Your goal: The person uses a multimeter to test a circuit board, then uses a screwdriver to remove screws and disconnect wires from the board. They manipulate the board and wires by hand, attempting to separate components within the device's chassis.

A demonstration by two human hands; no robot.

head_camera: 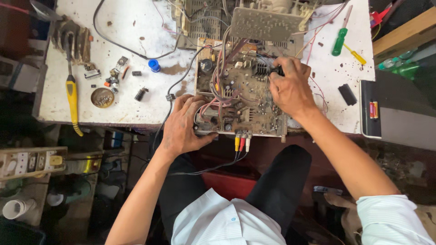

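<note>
A brown circuit board [243, 93] crowded with components and coloured wires lies at the near edge of a white worktable [136, 41]. My left hand [184, 127] grips the board's near-left corner, fingers curled over its edge. My right hand [290, 86] rests on the board's right side, its fingertips pinched on a small black component [278, 70] near a finned heat sink [262, 69]. Yellow, red and white plugs [241, 143] hang from the board's front edge.
A yellow-handled tool [71, 97], a round tin [102, 97], a blue cap [154, 66] and small parts lie at left. Green and yellow screwdrivers [339, 41] lie at right, beside a black block [348, 94]. A chassis [263, 20] stands behind the board.
</note>
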